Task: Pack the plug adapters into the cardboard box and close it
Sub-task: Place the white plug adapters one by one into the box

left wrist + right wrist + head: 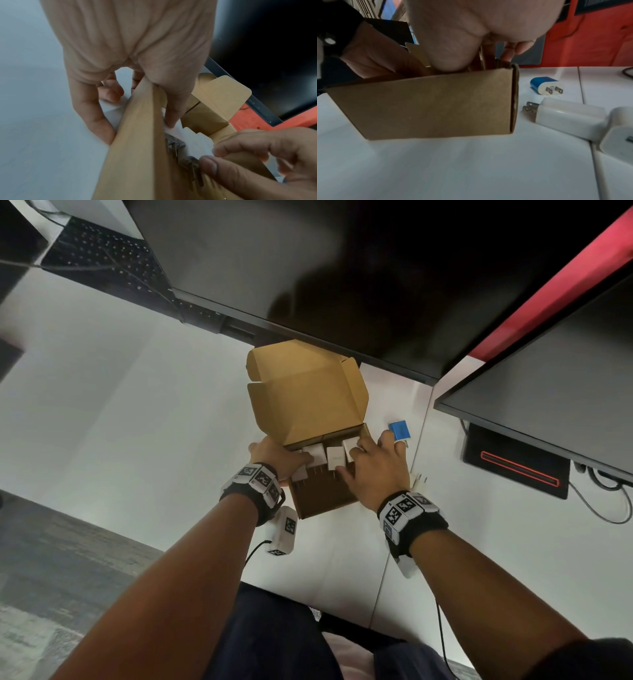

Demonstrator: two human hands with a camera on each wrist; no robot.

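Observation:
The cardboard box [329, 501] stands open on the white desk, its lid [308, 392] raised at the far side. Several white plug adapters [335, 457] lie in a row inside, prongs toward me. My left hand [291, 463] grips the box's left wall [137, 135], thumb inside on an adapter [173, 128], fingers outside. My right hand [352, 460] reaches in from the right; its thumb and forefinger pinch a white adapter [202, 146]. A blue adapter [399, 430] and a white adapter [565, 117] lie on the desk right of the box.
Dark monitors [308, 268] overhang the desk just behind the box, and another [548, 392] stands at the right. A second white adapter [618, 135] lies at the right edge of the right wrist view. A keyboard [102, 251] sits far left.

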